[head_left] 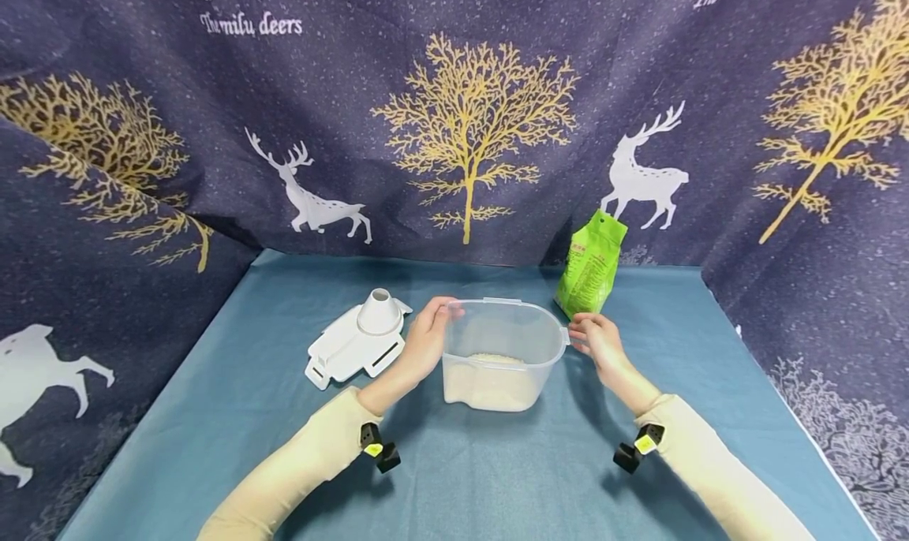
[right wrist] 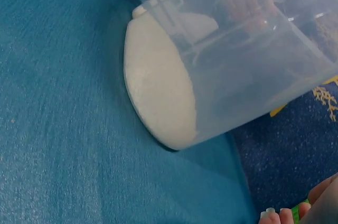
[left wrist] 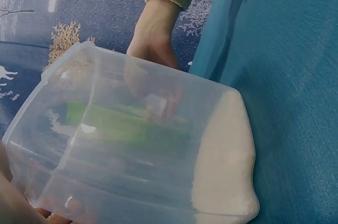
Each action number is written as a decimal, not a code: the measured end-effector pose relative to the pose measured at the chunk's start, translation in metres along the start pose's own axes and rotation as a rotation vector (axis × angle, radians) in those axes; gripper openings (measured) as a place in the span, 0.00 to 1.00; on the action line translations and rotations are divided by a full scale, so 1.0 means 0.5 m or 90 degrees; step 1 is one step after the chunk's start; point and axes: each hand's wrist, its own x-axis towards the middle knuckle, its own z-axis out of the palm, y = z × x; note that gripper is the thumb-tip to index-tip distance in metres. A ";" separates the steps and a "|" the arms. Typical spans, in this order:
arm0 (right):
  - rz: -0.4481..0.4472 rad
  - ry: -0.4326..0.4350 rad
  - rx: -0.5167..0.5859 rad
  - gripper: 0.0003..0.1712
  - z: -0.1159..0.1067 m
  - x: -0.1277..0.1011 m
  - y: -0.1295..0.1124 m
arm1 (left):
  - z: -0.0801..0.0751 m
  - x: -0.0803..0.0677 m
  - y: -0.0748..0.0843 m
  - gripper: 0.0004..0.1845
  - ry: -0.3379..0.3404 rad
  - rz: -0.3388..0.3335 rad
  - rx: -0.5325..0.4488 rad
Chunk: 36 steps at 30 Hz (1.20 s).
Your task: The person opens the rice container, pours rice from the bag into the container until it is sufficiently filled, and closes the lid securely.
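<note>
Rice [right wrist: 158, 102] fills the container [head_left: 500, 352] base (clearest from the wrist views); left hand [head_left: 426, 340] and right hand [head_left: 596, 337] grip its sides.

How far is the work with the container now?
Done: the container stands open on the table with a shallow layer of white grain inside. In hand: left hand and right hand hold its sides. Left: the lid lies beside it; the bag stands behind.

One clear container [head_left: 500, 352], one white lid [head_left: 358, 342], one green bag [head_left: 591, 266], two hands [head_left: 426, 340].
</note>
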 end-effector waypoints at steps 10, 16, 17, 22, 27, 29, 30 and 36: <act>0.052 0.054 -0.009 0.37 -0.019 0.022 0.009 | -0.001 -0.001 -0.004 0.15 -0.003 -0.001 -0.015; 0.084 0.100 -0.039 0.43 -0.025 0.034 0.015 | -0.001 -0.001 -0.003 0.16 -0.008 -0.017 -0.011; 0.086 0.105 -0.046 0.44 -0.026 0.036 0.017 | -0.001 -0.001 -0.002 0.16 -0.008 -0.019 -0.010; 0.094 0.115 -0.068 0.47 -0.031 0.049 0.023 | -0.002 -0.003 0.017 0.16 -0.017 -0.033 -0.013; 0.094 0.123 -0.079 0.48 -0.034 0.059 0.030 | -0.003 -0.009 0.014 0.17 -0.010 -0.024 -0.008; 0.089 0.128 -0.079 0.48 -0.034 0.062 0.032 | -0.003 -0.008 0.008 0.17 -0.010 -0.021 -0.009; 0.087 0.127 -0.079 0.48 -0.034 0.064 0.032 | -0.003 -0.008 0.007 0.17 -0.011 -0.020 -0.012; 0.082 0.116 -0.071 0.50 -0.038 0.077 0.033 | 0.001 -0.005 -0.010 0.18 -0.006 -0.008 -0.010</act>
